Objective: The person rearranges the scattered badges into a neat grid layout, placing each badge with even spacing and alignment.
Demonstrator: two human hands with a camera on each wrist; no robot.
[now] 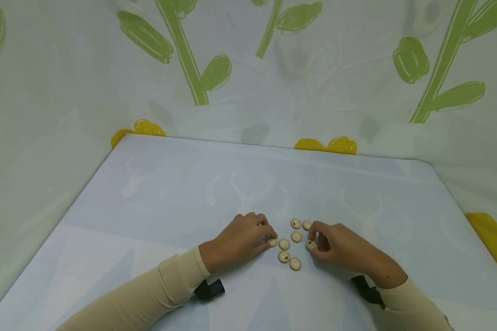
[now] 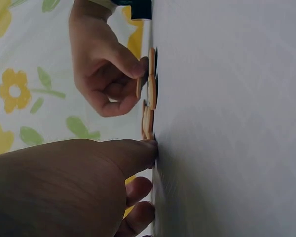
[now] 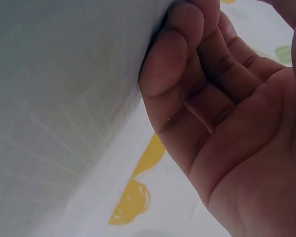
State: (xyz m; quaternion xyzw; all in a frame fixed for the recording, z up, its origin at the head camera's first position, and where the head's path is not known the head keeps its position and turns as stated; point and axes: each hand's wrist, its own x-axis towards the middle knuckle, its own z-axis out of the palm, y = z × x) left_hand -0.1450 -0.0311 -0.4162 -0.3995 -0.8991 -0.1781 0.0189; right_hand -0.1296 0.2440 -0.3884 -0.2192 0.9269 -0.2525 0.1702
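Several round, light wooden buttons lie in a loose cluster on the table, among them a lower button (image 1: 295, 264) and an upper button (image 1: 296, 223). My left hand (image 1: 236, 241) pinches the cluster's leftmost button (image 1: 272, 242) between thumb and fingers, down at the table surface. Between thumb and forefinger, my right hand (image 1: 343, 248) holds a button with a dark spot (image 1: 311, 245). The left wrist view shows that held button (image 2: 139, 86) edge-on, tilted beside other buttons. Curled fingers of the right hand (image 3: 256, 133) hide its button in the right wrist view.
The table (image 1: 182, 184) has a pale blue and white cover with faint deer-head prints. Behind it hangs a white cloth (image 1: 240, 82) with green leaves and yellow flowers. A black wrist strap (image 1: 209, 290) sits at the left cuff, another strap (image 1: 368, 290) at the right.
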